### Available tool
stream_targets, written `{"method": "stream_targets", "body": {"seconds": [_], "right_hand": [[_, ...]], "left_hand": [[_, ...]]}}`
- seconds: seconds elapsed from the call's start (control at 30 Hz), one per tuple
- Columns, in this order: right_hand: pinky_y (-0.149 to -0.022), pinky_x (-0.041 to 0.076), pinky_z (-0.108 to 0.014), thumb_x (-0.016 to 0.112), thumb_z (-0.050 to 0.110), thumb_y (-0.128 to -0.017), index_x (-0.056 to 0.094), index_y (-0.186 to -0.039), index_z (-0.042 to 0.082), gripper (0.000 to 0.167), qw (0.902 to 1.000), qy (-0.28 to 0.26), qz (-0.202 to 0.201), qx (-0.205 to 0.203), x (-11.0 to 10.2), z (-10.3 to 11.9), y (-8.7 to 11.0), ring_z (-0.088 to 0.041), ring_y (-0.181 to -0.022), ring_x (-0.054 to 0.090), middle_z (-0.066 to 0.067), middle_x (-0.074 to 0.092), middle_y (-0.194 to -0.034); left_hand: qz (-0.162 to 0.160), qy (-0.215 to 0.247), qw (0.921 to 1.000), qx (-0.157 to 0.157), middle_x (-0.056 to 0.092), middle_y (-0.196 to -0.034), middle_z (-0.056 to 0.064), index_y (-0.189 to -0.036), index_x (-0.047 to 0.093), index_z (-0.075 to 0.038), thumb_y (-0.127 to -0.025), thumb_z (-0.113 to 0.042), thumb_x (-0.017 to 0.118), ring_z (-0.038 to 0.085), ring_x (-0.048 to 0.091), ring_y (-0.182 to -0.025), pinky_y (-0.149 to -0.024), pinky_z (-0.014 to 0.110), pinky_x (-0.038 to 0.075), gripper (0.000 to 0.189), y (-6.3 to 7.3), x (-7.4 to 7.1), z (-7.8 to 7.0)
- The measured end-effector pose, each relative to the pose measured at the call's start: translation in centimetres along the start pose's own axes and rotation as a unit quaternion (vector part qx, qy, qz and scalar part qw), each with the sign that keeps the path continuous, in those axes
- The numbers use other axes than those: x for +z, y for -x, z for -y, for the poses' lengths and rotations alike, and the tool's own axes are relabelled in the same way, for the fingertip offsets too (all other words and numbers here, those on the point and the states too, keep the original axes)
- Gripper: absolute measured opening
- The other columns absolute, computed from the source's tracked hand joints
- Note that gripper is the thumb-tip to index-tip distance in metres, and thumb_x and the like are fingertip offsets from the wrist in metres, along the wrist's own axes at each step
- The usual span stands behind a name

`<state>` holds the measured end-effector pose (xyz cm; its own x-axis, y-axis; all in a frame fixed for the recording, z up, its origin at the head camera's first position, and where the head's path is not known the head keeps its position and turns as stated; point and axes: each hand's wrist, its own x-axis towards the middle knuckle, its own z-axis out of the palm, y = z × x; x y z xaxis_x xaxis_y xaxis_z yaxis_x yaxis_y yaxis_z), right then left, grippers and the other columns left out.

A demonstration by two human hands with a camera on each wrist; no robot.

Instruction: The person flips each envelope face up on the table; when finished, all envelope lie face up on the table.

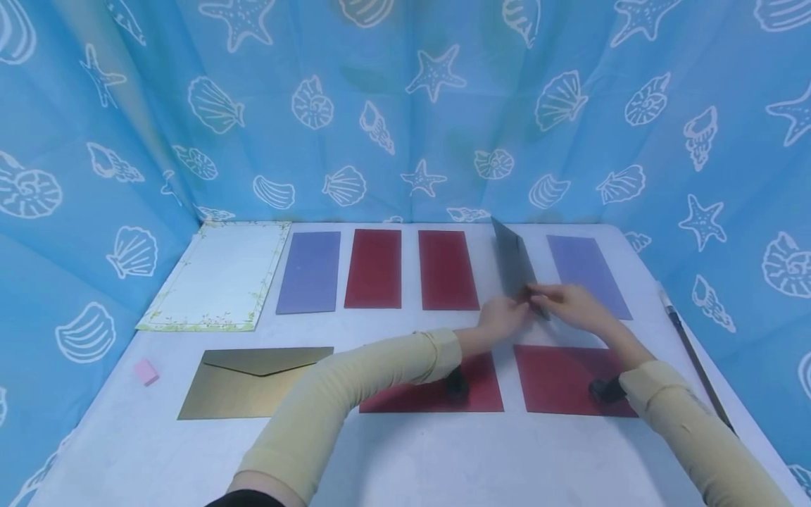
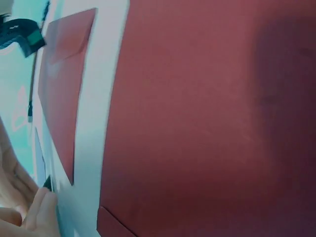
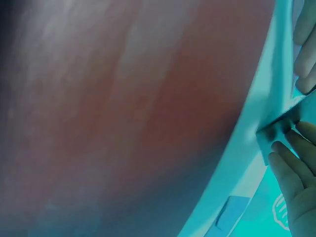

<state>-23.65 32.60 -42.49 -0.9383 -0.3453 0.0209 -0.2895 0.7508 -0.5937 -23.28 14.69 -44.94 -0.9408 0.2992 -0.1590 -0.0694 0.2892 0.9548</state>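
Note:
A dark grey envelope [image 1: 512, 255] stands tilted up over the back right of the table, its near end between both hands. My left hand [image 1: 503, 318] holds that near end from the left. From the right, my right hand [image 1: 567, 301] pinches it with thumb and fingers. In the right wrist view, fingers [image 3: 286, 168] lie along the envelope's face [image 3: 269, 143]. Only a small dark corner of it [image 2: 48, 183] shows beside the fingers in the left wrist view. Two red envelopes, the left one [image 1: 405, 403] and the right one [image 1: 545, 380], lie below the forearms.
Along the back lie floral-bordered paper [image 1: 212, 274], a purple envelope [image 1: 309, 273], two upright red ones [image 1: 374, 269] [image 1: 448, 270] and another purple envelope [image 1: 586, 271]. A gold envelope [image 1: 234, 391] and pink eraser [image 1: 146, 372] are at left; a brush [image 1: 693, 355] lines the right edge.

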Motion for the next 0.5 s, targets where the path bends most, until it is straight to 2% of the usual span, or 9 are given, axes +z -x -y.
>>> {"method": "stream_targets", "body": {"seconds": [0.17, 0.27, 0.4, 0.5], "right_hand": [[-0.066, 0.048, -0.032, 0.056, 0.024, -0.099, 0.050, -0.137, -0.002, 0.047, 0.9994, 0.022, 0.020, 0.016, 0.2, -0.3, -0.3, -0.025, -0.086, 0.060, -0.023, 0.064, -0.117], [-0.066, 0.049, -0.033, 0.057, 0.021, -0.098, 0.048, -0.137, -0.004, 0.047, 0.9992, 0.029, 0.024, 0.015, 0.2, -0.4, -0.5, -0.027, -0.086, 0.061, -0.022, 0.065, -0.112], [-0.065, 0.049, -0.032, 0.059, 0.018, -0.097, 0.048, -0.136, -0.007, 0.048, 0.9987, 0.042, 0.024, 0.017, 0.2, -0.4, -0.6, -0.028, -0.088, 0.062, -0.024, 0.064, -0.112], [-0.064, 0.047, -0.032, 0.059, 0.016, -0.096, 0.047, -0.136, -0.008, 0.048, 0.9982, 0.051, 0.023, 0.021, 0.2, -0.4, -0.7, -0.025, -0.083, 0.061, -0.025, 0.064, -0.111]], "left_hand": [[0.004, 0.057, 0.9952, -0.080, 0.068, -0.078, 0.004, -0.091, 0.070, -0.008, -0.096, -0.025, 0.058, 0.017, 0.065, -0.071, -0.067, 0.030, 0.054, 0.021, 0.0, -0.2, -0.3], [0.024, 0.092, 0.9894, -0.110, 0.068, -0.084, 0.009, -0.095, 0.068, -0.006, -0.096, -0.023, 0.058, 0.022, 0.066, -0.077, -0.074, 0.035, 0.055, 0.020, 0.1, -1.0, -0.8], [0.070, 0.098, 0.9851, -0.122, 0.068, -0.093, 0.015, -0.099, 0.066, -0.005, -0.095, -0.022, 0.059, 0.027, 0.066, -0.087, -0.081, 0.040, 0.053, 0.019, 0.6, -2.6, -1.2], [0.114, 0.107, 0.9801, -0.122, 0.067, -0.102, 0.019, -0.101, 0.065, -0.004, -0.096, -0.022, 0.059, 0.031, 0.065, -0.095, -0.086, 0.042, 0.052, 0.020, 1.0, -3.8, -1.2]]}}
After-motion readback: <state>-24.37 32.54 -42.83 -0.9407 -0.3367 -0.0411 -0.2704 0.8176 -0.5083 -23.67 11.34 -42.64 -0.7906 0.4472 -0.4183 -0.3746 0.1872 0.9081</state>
